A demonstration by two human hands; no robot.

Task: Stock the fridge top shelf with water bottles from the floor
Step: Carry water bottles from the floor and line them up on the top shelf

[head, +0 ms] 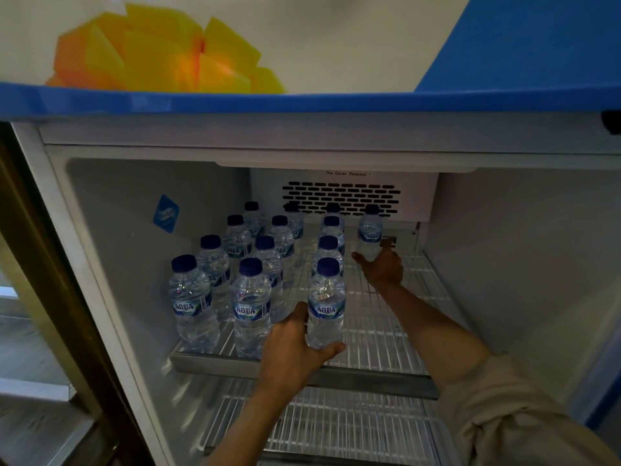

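On the fridge's top shelf [386,334], the left hand [295,351] grips a front water bottle [326,304]; the right hand [383,267] grips a back bottle [369,235].

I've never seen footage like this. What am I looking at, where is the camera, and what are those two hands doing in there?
There is no machine here: a person is working with bare hands, and the single picture comes from a wide-angle camera worn on the head, looking forward and down. That is why you see only forearms reaching in.

In front is an open fridge with a wire top shelf. Small water bottles with dark blue caps stand upright on its left and middle parts in rows running front to back; the shelf's right side is bare wire.

The left hand grips the front bottle of the rightmost full row, near the shelf's front edge. The right hand reaches deep in and holds the back bottle by its lower part, in front of the vent grille. A lower shelf shows below.
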